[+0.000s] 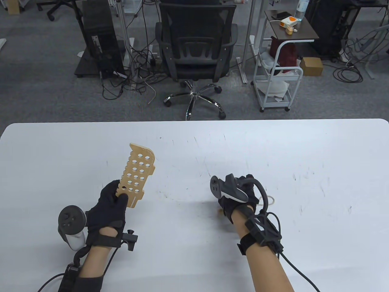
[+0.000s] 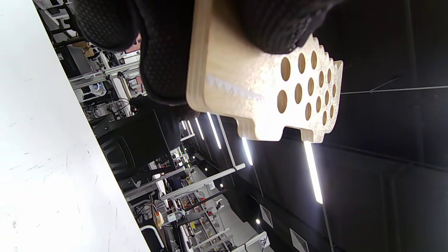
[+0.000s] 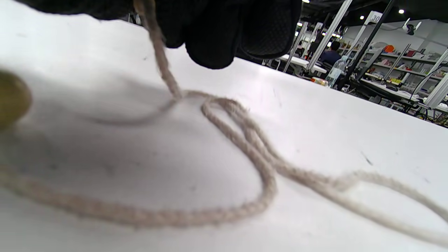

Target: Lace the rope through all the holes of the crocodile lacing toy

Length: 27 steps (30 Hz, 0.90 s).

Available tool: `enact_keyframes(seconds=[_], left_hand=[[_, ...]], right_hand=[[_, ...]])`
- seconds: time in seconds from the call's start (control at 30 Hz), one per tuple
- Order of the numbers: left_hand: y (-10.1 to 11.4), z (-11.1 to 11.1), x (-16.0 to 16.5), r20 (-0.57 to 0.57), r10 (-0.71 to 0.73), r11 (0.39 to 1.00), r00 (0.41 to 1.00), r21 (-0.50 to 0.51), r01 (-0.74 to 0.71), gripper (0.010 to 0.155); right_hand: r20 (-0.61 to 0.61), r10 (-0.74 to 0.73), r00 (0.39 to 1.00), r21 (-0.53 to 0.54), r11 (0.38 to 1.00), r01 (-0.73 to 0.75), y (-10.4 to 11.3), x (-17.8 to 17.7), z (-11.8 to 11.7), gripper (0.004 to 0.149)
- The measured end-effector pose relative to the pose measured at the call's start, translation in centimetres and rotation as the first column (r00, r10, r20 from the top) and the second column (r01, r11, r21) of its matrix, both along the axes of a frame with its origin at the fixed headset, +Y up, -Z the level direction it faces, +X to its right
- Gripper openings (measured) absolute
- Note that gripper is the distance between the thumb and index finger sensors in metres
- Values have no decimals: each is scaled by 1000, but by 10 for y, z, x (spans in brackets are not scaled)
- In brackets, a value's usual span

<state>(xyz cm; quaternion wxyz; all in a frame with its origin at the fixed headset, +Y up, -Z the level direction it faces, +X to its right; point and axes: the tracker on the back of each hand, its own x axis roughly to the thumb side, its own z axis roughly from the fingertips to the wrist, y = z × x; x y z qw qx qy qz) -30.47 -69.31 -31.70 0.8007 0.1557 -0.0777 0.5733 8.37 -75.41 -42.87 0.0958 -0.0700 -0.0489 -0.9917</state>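
Note:
My left hand grips the narrow end of the wooden crocodile lacing board and holds it tilted above the white table. In the left wrist view the gloved fingers wrap the board, whose several round holes all look empty. My right hand is down on the table to the right, palm down under its tracker. Beneath it lies the beige rope in loose loops, and one strand rises into the right hand's fingers, which pinch it. A bit of rope peeks out right of that hand.
A blurred tan object lies on the table close to the rope; I cannot tell what it is. Beyond the table's far edge stand a black office chair and a white cart.

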Motion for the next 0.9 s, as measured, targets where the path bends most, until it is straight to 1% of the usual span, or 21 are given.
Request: enact_keyframes(seconds=[0.23,0.43,0.57,0.73,0.9], left_hand=[[0,0,0,-1,-2,1000,1000,0,2,58],[-1,1,0,-7,-3,1000,1000,-4,3,58],[-2,0,0,-11,-9,1000,1000,-13,8,58],[-4,0,2,-12,-26,999,1000,-24,25,58],[-6,-1,4,-12,-46,998,999,-33,45,57]], right_hand=[[-7,-100,995,81,992,101,20,9,15,42],[-17,-217,976,155,964,217,38,22,31,40],[-48,-319,947,259,911,320,57,35,49,39],[-89,-405,910,334,848,411,74,45,68,38],[-157,-489,858,406,760,507,86,47,88,38]])
